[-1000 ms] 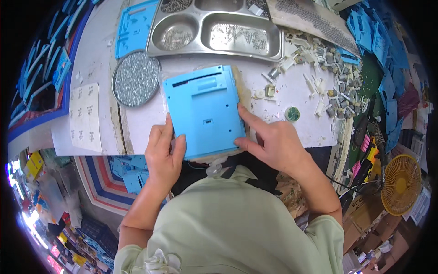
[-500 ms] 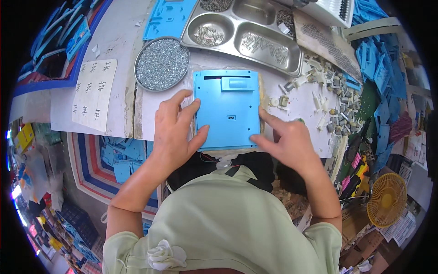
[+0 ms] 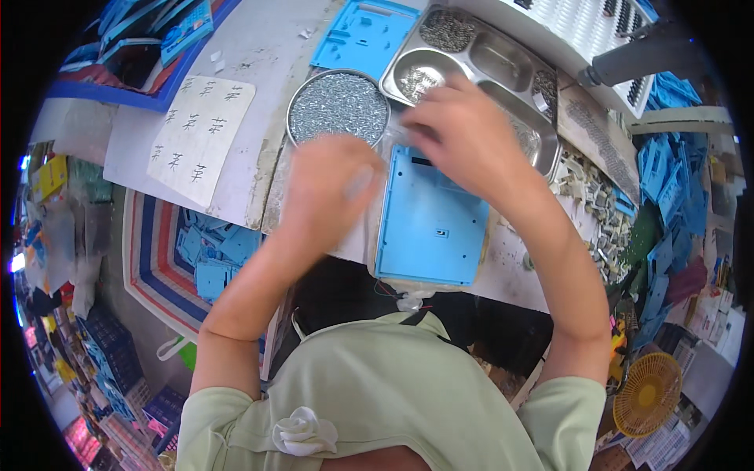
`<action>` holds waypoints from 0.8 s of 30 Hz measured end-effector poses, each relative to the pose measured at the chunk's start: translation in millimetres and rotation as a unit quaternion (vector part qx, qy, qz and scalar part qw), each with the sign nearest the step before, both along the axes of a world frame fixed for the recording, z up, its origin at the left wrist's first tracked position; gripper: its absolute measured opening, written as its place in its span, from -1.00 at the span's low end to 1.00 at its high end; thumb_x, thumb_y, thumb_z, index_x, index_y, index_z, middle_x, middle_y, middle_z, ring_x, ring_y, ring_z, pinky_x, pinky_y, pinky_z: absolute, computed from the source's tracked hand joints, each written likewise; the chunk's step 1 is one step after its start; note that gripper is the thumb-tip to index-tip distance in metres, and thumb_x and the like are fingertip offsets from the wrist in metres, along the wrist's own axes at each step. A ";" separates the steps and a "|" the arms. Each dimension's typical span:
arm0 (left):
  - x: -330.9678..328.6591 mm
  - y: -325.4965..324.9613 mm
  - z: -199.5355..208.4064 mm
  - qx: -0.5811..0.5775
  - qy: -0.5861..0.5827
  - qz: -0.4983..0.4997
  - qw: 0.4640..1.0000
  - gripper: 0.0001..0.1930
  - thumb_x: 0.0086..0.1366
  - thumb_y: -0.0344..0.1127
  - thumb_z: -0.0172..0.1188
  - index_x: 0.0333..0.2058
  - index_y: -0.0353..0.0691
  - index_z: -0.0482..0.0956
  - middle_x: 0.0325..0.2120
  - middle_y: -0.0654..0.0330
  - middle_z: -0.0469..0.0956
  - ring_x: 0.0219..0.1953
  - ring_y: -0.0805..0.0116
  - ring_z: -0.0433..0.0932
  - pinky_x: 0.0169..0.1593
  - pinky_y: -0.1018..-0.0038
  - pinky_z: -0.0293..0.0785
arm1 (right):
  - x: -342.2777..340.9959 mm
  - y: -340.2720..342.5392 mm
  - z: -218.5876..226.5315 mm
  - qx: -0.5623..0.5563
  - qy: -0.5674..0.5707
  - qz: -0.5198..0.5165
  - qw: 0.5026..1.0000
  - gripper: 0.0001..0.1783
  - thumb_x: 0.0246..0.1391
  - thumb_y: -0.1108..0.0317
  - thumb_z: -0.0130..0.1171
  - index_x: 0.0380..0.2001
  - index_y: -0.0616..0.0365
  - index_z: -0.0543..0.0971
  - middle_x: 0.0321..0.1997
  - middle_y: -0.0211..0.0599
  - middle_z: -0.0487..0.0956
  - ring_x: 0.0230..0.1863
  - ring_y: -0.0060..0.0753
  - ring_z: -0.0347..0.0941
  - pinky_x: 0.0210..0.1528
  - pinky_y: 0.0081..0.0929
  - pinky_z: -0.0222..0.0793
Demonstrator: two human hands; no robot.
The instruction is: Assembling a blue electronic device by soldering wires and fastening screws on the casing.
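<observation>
A light-blue rectangular plastic panel [image 3: 432,228] with small holes and a slot lies flat in front of me. My left hand [image 3: 334,184], smeared by motion, is at the near edge of a round dish filled with small silvery screws [image 3: 339,102]. Over the panel's far edge reaches my right hand [image 3: 467,133]; its blurred fingertips are at the near-left compartment of a steel tray [image 3: 503,67]. Small metal parts lie in that tray. Whether either hand holds anything is hidden by blur.
Another blue panel [image 3: 365,31] lies behind the dish. Small metal-and-white parts [image 3: 601,220] are heaped at the right. A sheet with handwriting [image 3: 204,141] lies left. Blue pieces fill a striped bag [image 3: 161,243] below the table. A grey tool [image 3: 636,63] juts in at the upper right.
Both hands have left the panel's sides. The left has moved up to the dish, the right up and left to the steel tray. The view has shifted, so the table appears farther right.
</observation>
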State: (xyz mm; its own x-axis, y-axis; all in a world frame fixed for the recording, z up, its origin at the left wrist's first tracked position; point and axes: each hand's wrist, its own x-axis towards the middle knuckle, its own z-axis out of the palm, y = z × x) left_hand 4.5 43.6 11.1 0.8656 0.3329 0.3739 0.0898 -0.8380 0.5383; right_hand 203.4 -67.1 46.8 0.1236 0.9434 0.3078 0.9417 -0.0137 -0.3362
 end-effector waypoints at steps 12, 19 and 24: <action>7.6 61.5 -30.0 0.052 0.066 0.133 0.988 -0.90 0.15 -0.31 0.39 -0.44 -0.17 0.67 -0.46 0.26 0.61 -0.31 0.21 0.56 -0.11 0.22 0.34 | -7.5 88.0 -38.6 -0.132 -0.217 0.083 0.964 -0.88 -0.01 0.30 0.32 -0.38 0.03 0.74 -0.24 -0.39 0.64 0.02 -0.26 0.48 0.05 -0.21 0.42; 15.5 69.3 -33.5 0.081 0.013 0.125 0.989 -0.85 0.21 -0.31 0.36 -0.43 -0.26 0.62 -0.48 0.12 0.62 -0.40 0.13 0.57 -0.27 0.23 0.40 | 9.1 84.1 -45.6 -0.002 -0.082 0.054 0.995 -0.83 0.07 0.25 0.33 -0.41 0.11 0.68 -0.29 -0.31 0.62 -0.08 -0.15 0.50 -0.02 -0.22 0.41; 19.3 49.6 -17.4 -0.071 0.031 0.106 0.991 -0.83 0.26 -0.34 0.34 -0.40 -0.32 0.60 -0.51 0.11 0.58 -0.45 0.28 0.54 -0.33 0.35 0.42 | 33.8 22.0 -20.1 0.031 0.057 -0.011 0.998 -0.81 0.11 0.27 0.32 -0.41 0.19 0.65 -0.28 -0.16 0.61 -0.17 0.00 0.51 -0.07 -0.17 0.43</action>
State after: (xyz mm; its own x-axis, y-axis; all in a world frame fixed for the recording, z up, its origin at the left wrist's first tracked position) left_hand 23.7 93.2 -6.3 0.7908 0.5548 0.2587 0.2922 -0.7135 0.6369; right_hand 237.2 -45.1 26.7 0.1815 0.9197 0.3483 0.8973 -0.0099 -0.4414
